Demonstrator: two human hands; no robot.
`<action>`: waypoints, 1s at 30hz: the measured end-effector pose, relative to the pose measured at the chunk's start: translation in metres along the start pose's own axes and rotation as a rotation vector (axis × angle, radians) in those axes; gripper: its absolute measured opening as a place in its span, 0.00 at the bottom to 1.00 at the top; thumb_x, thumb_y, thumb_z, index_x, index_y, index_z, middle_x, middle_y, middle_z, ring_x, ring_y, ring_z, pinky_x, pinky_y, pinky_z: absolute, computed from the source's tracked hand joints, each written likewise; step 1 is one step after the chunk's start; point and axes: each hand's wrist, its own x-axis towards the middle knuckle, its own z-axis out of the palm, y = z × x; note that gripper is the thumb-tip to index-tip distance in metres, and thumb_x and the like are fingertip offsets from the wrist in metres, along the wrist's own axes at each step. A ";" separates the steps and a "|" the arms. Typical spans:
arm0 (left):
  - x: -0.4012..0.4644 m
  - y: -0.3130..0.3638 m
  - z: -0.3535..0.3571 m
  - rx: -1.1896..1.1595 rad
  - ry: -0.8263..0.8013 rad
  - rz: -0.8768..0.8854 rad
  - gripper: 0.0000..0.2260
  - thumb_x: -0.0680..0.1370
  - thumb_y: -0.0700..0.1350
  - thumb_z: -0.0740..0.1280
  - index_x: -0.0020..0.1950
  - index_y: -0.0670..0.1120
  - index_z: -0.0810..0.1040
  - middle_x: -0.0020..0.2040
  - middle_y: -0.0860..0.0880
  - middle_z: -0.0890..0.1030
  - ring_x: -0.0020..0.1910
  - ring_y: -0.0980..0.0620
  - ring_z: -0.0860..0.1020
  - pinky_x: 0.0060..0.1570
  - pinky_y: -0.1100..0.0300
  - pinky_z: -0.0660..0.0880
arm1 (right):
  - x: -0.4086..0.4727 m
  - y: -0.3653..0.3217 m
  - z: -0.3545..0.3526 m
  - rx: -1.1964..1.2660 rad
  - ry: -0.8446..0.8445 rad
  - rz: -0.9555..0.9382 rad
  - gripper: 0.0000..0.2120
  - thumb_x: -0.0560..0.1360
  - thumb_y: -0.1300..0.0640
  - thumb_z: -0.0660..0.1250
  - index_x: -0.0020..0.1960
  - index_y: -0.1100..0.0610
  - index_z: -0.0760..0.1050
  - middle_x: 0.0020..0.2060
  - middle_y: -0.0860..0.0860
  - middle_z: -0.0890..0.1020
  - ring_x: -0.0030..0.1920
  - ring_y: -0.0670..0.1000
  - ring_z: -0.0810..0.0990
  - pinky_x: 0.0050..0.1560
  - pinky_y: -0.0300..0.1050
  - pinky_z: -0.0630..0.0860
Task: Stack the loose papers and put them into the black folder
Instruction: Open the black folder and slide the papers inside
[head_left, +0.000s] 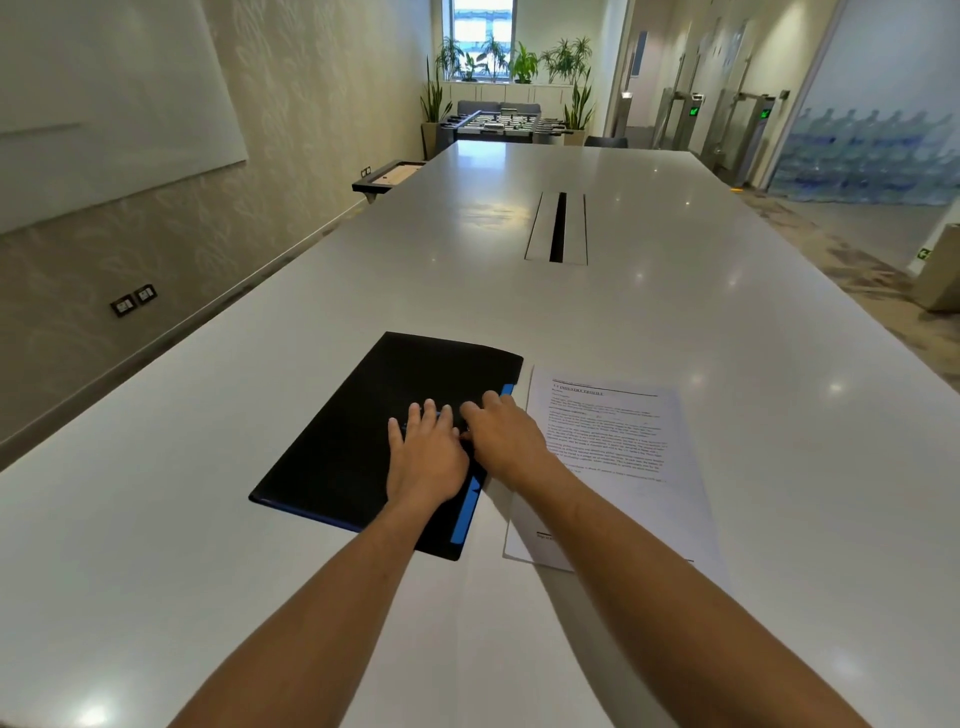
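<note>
The black folder (358, 431) with blue edging lies closed on the white table, in front of me. My left hand (427, 457) rests flat on its cover, fingers spread. My right hand (501, 436) lies beside it on the folder's right edge, fingertips at the blue strip; whether it grips the edge I cannot tell. The loose papers (618, 467), printed with text, lie in a rough stack just right of the folder, partly under my right forearm.
The long white table (675, 312) stretches ahead, with a cable slot (557, 228) in its middle. A whiteboard hangs on the left wall. A foosball table and potted plants stand at the far end.
</note>
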 end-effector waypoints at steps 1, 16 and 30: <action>-0.001 0.000 -0.001 0.009 0.001 0.000 0.23 0.83 0.50 0.53 0.77 0.46 0.58 0.78 0.44 0.58 0.78 0.44 0.52 0.74 0.39 0.49 | 0.000 -0.001 0.000 -0.036 -0.003 -0.011 0.14 0.78 0.55 0.66 0.62 0.57 0.72 0.56 0.58 0.75 0.56 0.56 0.74 0.52 0.48 0.74; -0.003 0.001 -0.005 -0.025 -0.008 -0.019 0.24 0.83 0.50 0.51 0.78 0.44 0.55 0.79 0.44 0.55 0.78 0.45 0.50 0.75 0.42 0.48 | -0.002 -0.007 0.001 -0.210 0.065 -0.016 0.16 0.79 0.56 0.64 0.62 0.64 0.69 0.53 0.60 0.78 0.50 0.55 0.79 0.50 0.45 0.76; 0.000 0.003 -0.002 -0.037 -0.034 0.018 0.29 0.78 0.63 0.58 0.76 0.53 0.61 0.78 0.46 0.59 0.78 0.42 0.52 0.71 0.35 0.44 | -0.007 0.010 -0.021 0.136 0.098 0.229 0.13 0.73 0.61 0.72 0.46 0.56 0.66 0.39 0.54 0.72 0.35 0.50 0.72 0.35 0.43 0.68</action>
